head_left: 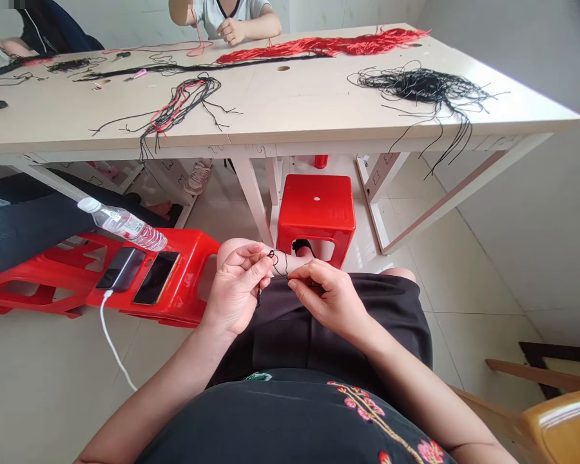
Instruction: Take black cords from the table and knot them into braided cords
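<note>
Above my lap, my left hand (241, 283) pinches a thin black cord (281, 273) between thumb and fingertips. A short knotted length of it hangs below those fingers. My right hand (326, 293) is closed on the same cord just to the right, thumb against forefinger. Between the two hands the cord makes a small loose loop. Part of the cord is hidden inside my left hand's fingers.
Ahead stands a table (294, 96) with black cords (425, 87), a black-and-red bundle (181, 106) and red cords (328, 45). Red stools (316, 200) stand below; one at left bears a bottle (125, 225), a phone (157, 277) and a power bank (120, 269). Other people sit around the table.
</note>
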{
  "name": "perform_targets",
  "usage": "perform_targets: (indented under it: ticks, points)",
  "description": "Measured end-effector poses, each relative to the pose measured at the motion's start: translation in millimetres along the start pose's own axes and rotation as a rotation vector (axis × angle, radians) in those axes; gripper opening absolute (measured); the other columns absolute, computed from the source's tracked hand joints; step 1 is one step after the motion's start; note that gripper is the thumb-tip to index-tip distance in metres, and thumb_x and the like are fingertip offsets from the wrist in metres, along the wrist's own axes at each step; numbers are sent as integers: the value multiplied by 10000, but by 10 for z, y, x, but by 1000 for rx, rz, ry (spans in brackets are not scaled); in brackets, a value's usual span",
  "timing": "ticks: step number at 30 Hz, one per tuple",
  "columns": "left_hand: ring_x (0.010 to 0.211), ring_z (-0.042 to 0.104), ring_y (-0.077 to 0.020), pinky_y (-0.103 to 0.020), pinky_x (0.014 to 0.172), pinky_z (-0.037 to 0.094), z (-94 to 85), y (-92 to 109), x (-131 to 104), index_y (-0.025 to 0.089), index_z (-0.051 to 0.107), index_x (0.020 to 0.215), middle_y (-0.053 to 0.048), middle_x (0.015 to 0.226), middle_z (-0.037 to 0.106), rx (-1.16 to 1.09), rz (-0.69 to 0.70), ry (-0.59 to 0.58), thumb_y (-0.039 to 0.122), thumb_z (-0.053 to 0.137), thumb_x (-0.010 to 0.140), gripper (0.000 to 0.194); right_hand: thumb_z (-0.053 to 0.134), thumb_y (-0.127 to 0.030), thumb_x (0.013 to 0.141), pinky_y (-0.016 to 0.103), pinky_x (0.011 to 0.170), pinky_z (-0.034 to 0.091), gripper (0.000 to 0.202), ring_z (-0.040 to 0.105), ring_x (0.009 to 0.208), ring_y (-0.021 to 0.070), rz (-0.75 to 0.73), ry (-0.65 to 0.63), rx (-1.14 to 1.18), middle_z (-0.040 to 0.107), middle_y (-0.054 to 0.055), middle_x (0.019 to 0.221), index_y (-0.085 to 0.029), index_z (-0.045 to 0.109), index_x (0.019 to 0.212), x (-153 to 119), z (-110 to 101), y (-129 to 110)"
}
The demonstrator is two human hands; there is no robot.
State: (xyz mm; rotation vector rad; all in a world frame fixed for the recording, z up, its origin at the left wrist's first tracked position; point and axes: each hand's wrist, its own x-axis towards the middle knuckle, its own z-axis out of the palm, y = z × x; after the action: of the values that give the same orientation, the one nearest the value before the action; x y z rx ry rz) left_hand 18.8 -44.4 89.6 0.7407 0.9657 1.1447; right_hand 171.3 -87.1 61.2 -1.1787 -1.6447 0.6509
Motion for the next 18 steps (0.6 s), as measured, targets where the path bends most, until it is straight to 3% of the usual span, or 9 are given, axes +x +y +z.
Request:
perform_targets:
  ticks: [13, 18]
  points:
    - [524, 530, -63, -159, 442, 396, -13, 8, -1, 165, 623, 780, 13, 653, 616, -13, -46, -16, 134, 779, 587, 250, 581, -165, 816, 218, 585, 477, 47, 566, 618, 106, 10, -7, -9, 621, 19, 722, -175, 626, 819, -16, -12, 19]
    - [475, 523, -68, -168, 417, 373, -48, -73, 39, 169, 611, 729, 31, 585, 599, 123, 116, 20, 139, 754, 608, 190, 553, -170, 853, 237, 655, 507, 111, 592, 701, 125, -144, -109, -104, 620, 58, 806, -153, 647, 910, -24, -26, -32]
